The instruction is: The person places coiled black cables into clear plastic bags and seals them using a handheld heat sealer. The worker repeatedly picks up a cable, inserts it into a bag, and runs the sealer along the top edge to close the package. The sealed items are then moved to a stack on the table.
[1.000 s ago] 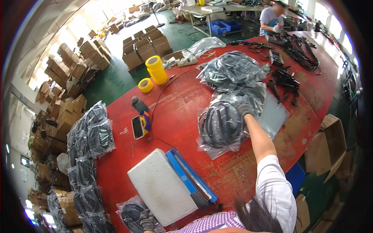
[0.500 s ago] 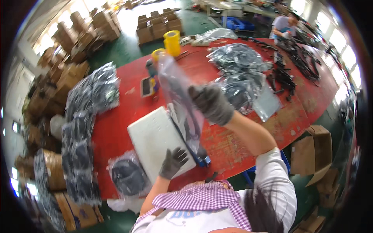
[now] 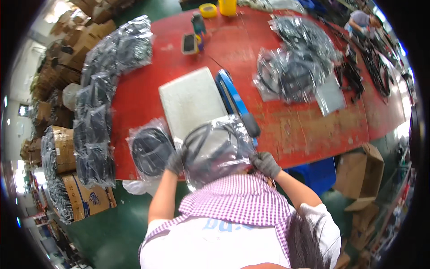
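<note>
Close to my body, at the table's near edge, I hold a clear plastic bag (image 3: 217, 150) with a dark coiled cable or hose in it. My left hand (image 3: 175, 163) is closed on its left edge. On its right edge my right hand (image 3: 268, 164) is closed too; both wear grey gloves. The bag overlaps the near end of a white foam block (image 3: 192, 96). Beside the block lies a long blue and black tool, apparently a bag sealer (image 3: 236, 101). Another bagged dark coil (image 3: 152, 150) rests left of my left hand.
Bagged dark coils (image 3: 94, 121) line the red table's (image 3: 313, 130) left edge; more bagged coils (image 3: 291, 71) pile up at right. A bottle (image 3: 198, 24), a small dark-screened device (image 3: 189, 43) and yellow tape (image 3: 208, 10) stand farther back. An open carton (image 3: 358, 175) is at right; a co-worker (image 3: 360, 22) sits beyond.
My right hand has come down from above the table to the bag's right edge. My left hand has left the foam block for the bag's left side. The bag now lies near my body.
</note>
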`<move>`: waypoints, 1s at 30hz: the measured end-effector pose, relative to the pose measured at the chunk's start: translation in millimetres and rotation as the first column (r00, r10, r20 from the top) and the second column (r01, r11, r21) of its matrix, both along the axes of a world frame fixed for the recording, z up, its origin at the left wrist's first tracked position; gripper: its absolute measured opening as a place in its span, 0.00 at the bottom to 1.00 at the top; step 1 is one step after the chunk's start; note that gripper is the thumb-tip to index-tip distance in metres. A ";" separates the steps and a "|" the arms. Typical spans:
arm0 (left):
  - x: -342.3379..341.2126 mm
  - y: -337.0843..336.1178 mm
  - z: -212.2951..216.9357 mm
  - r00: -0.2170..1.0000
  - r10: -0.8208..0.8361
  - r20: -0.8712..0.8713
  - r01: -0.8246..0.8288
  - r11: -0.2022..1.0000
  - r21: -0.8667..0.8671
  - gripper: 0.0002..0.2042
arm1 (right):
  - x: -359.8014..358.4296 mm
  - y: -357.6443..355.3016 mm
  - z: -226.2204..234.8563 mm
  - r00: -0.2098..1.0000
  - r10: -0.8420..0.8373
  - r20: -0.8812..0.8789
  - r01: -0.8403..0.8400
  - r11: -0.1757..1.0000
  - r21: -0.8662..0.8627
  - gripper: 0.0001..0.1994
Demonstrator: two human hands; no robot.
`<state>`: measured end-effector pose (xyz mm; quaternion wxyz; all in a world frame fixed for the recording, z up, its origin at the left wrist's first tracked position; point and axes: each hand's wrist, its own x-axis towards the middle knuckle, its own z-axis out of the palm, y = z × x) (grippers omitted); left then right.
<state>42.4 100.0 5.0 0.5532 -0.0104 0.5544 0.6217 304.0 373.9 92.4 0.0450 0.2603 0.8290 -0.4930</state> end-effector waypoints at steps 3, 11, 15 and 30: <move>-16.3 39.4 -15.7 0.665 -0.387 -0.639 0.249 0.921 -0.299 0.16 | 19.4 3.2 -15.1 0.982 -0.182 0.048 0.184 0.982 -0.036 0.21; -62.0 138.4 -8.9 0.955 0.183 -0.232 -0.234 0.948 -0.217 0.10 | -15.6 64.3 -40.8 0.970 -0.245 -0.008 0.245 0.970 -0.010 0.18; -77.6 142.4 -12.7 0.921 0.247 -0.301 -0.323 0.916 -0.237 0.09 | -34.4 98.8 -95.3 0.967 -0.252 0.025 0.246 0.960 0.134 0.14; -101.6 110.3 -39.8 0.902 0.222 -0.370 -0.327 0.911 -0.252 0.08 | -79.0 27.7 -65.0 0.937 0.107 -0.331 0.171 0.689 0.704 0.25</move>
